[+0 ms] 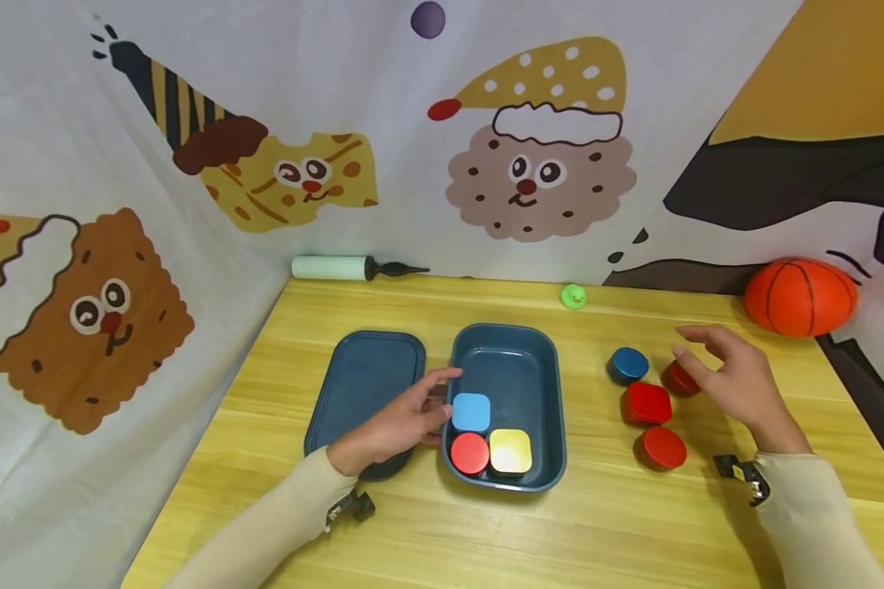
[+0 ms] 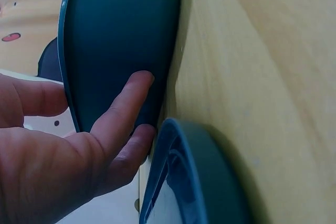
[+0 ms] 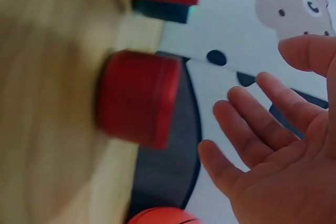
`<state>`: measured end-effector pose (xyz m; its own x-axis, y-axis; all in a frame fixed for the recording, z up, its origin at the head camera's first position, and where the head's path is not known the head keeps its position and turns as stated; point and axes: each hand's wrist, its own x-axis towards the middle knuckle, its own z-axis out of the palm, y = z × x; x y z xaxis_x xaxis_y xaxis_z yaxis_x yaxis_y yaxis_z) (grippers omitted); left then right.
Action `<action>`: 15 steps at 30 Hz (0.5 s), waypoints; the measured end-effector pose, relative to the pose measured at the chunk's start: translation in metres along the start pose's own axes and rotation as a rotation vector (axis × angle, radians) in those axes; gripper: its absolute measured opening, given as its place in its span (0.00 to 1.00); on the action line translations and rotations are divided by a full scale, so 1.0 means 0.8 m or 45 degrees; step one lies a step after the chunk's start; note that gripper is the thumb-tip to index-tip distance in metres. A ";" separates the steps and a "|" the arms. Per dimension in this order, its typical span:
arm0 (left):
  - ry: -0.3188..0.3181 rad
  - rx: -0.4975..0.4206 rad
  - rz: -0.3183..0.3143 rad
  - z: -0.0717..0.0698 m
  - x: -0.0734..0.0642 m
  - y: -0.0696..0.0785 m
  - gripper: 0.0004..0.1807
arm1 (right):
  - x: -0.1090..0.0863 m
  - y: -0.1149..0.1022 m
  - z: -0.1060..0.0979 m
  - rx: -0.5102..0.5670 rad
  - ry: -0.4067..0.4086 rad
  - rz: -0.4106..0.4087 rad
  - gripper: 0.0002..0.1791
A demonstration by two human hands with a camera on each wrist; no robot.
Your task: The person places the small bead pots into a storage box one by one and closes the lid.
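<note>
My left hand (image 1: 401, 425) rests at the left side of a dark blue box (image 1: 558, 393), its fingers fairly straight; in the left wrist view fingertips touch the box's outer wall (image 2: 115, 40). Inside the box, at the near end, lie a light blue square block (image 1: 471, 412), a red round block (image 1: 470, 453) and a yellow square block (image 1: 511, 451). Over on the right, my right hand (image 1: 740, 384) hovers with fingers apart, holding nothing, partly covering a dark red block (image 1: 680, 379). Beside it stand a blue round block (image 1: 628, 366), a red squarish block (image 1: 646, 404) and a red round block (image 1: 660, 448).
The dark blue lid (image 1: 368, 380) lies left of the box, partly under my left hand. Along the back are a pale green hand pump (image 1: 331, 267), a green toy duck (image 1: 573, 297) and an orange basketball (image 1: 800, 298). A printed cloth (image 1: 412, 204) hangs behind the wooden table (image 1: 442, 540).
</note>
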<state>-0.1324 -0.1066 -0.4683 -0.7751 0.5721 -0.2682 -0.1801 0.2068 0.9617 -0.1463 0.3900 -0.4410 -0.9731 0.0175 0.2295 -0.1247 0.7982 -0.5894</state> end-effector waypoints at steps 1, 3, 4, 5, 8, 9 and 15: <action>0.001 0.000 0.000 0.000 0.000 0.000 0.33 | -0.001 0.005 0.000 -0.014 -0.024 0.013 0.25; 0.003 0.001 -0.001 0.001 0.000 0.001 0.33 | -0.003 0.014 0.000 -0.039 -0.087 0.033 0.27; 0.004 0.001 -0.002 0.001 0.000 0.001 0.33 | -0.004 0.017 0.001 -0.046 -0.124 0.044 0.28; 0.004 0.001 -0.002 0.001 0.001 0.000 0.33 | -0.005 0.021 0.002 -0.050 -0.155 0.054 0.28; 0.004 0.006 -0.004 0.001 0.001 -0.001 0.33 | -0.008 0.029 0.006 -0.043 -0.242 0.069 0.30; 0.004 0.008 -0.005 0.001 0.001 -0.001 0.33 | -0.009 0.032 0.007 -0.041 -0.264 0.072 0.30; 0.014 0.017 0.001 0.002 0.000 0.000 0.33 | -0.012 0.046 0.010 -0.068 -0.362 0.078 0.35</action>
<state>-0.1315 -0.1054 -0.4680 -0.7818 0.5636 -0.2669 -0.1714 0.2173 0.9609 -0.1432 0.4144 -0.4710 -0.9947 -0.0969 -0.0356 -0.0612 0.8313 -0.5524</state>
